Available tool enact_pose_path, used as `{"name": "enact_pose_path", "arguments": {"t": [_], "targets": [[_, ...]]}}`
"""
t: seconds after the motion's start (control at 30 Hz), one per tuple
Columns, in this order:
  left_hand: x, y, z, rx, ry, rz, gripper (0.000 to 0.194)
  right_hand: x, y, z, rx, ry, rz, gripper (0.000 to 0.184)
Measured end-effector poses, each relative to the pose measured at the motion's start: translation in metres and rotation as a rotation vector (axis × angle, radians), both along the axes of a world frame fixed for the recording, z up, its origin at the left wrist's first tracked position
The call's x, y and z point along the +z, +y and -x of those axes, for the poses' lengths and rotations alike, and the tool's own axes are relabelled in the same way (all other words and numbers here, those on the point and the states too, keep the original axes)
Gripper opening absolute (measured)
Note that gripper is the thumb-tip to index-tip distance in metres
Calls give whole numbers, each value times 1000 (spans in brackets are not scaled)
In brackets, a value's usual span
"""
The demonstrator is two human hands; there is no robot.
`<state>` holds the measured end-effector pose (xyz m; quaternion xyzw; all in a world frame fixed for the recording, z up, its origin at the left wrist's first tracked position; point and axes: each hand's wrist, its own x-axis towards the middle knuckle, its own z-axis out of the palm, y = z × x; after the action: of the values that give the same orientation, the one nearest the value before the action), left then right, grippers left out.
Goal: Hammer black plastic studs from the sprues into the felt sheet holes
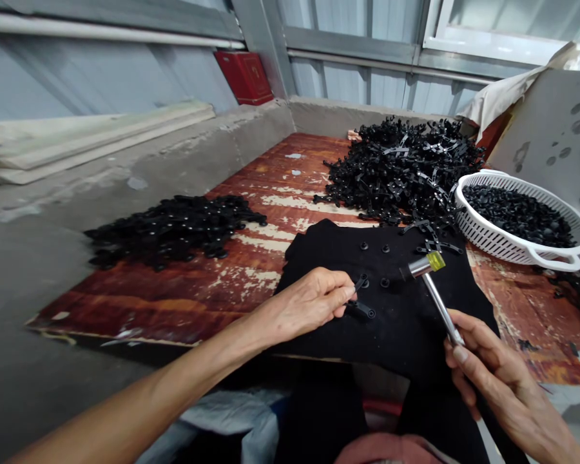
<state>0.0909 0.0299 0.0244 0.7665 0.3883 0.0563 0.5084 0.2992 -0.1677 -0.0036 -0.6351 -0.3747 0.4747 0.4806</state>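
The left grip (321, 298) pinches a black part (365, 311) over dark cloth (410, 335): likely light, stiff, best held by its arms. At four o'clock from it, the right grip (493, 368) clasps a hammer (440, 305).

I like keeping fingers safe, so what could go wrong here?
The left hand pinches a black piece and the right hand holds a hammer, so a badly aimed tap might hurt a finger.

The small round pieces on the black cloth could get knocked out of place if the cloth is tugged.

The big heap might slide, as some parts already lie on the cloth's far edge.
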Motion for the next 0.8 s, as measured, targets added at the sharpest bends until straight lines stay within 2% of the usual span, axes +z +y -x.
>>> {"name": "enact_pose_path", "arguments": {"t": [0.57, 0.8], "targets": [[2, 0, 0, -16, 30, -55, 33, 1, 0, 0, -5, -13, 4, 40], [1, 0, 1, -27, 9, -29, 34, 3, 0, 0, 19, -30, 9, 39]]}}
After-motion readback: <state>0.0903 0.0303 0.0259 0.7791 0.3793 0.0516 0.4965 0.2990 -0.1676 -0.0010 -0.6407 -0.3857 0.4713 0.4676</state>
